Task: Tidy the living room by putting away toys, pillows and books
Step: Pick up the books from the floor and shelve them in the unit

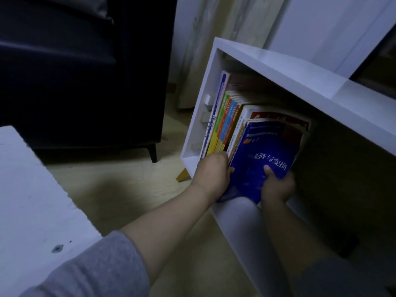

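Note:
A blue paperback (pixel 265 153) with white characters on its cover leans at the front of a low white shelf unit (pixel 278 67). My right hand (pixel 277 186) grips its lower right corner, thumb on the cover. My left hand (pixel 214 172) holds the book's lower left edge, knuckles against the row of upright books (pixel 225 118) with green, orange and blue spines. A red-covered book (pixel 285 123) stands just behind the blue one.
A dark sofa (pixel 81 71) on short black legs stands to the left on the pale wood floor (pixel 120 185). A white table edge (pixel 27 189) fills the lower left. The shelf's right part is dark. A pale curtain (pixel 199 50) hangs behind.

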